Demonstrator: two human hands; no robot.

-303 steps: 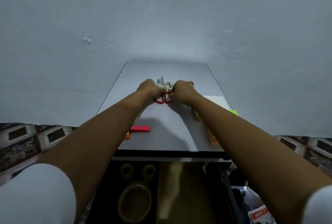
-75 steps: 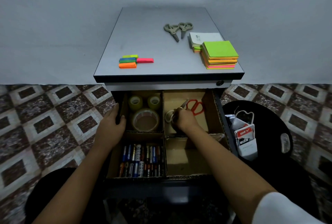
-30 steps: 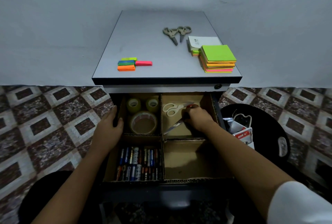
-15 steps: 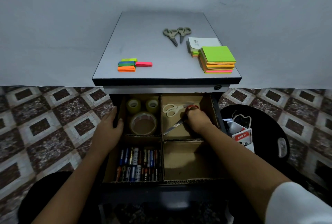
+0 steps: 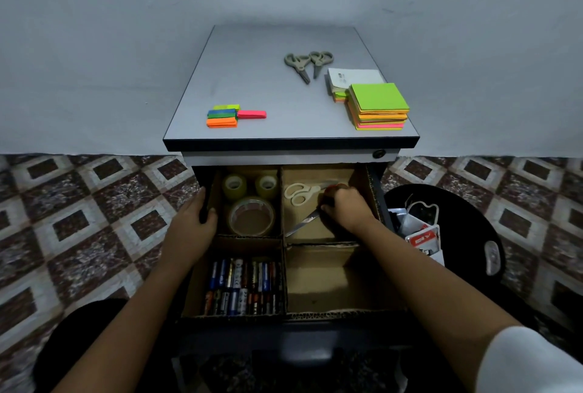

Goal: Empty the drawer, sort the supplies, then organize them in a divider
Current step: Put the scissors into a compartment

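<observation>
Head view: the right hand (image 5: 345,209) has its fingers curled round the red scissors (image 5: 304,222) in the divider's (image 5: 284,241) far right box, with the blade poking out to their left. The left hand (image 5: 195,219) grips the side of the drawer (image 5: 202,179).

A plain pale grey wall (image 5: 94,45), dimly lit, rises behind a small cabinet (image 5: 284,159) with a grey tabletop (image 5: 252,77). The floor (image 5: 79,219) has brown-and-white diamond-patterned tiles.
</observation>
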